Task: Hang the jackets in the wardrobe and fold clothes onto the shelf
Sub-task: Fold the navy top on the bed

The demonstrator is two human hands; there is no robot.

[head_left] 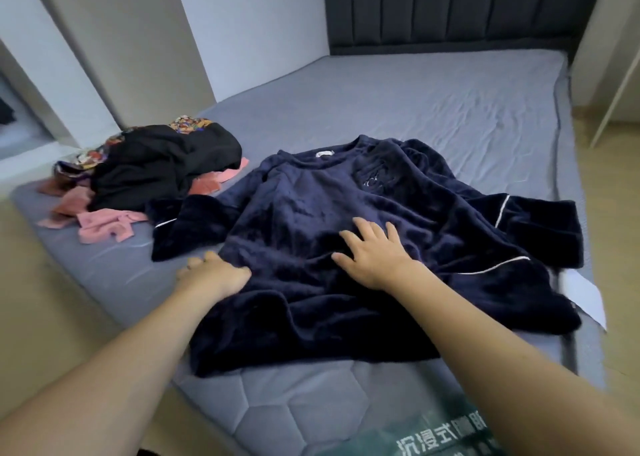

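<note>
A dark navy fleece top [311,199] with white piping lies spread face up on the grey mattress [433,109], collar toward the headboard. My left hand [214,275] grips the top's left side edge, fingers curled around the fabric. Flat on the middle of the top rests my right hand [374,254], fingers spread, pressing down and holding nothing. The top's left sleeve is folded beside the body; the right sleeve stretches toward the mattress's right edge.
A heap of clothes sits at the mattress's left: a black garment [162,164], pink fabric [104,227] and a colourful patterned piece [187,124]. A white paper tag [585,296] lies at the right edge. A dark padded headboard [450,8] stands behind.
</note>
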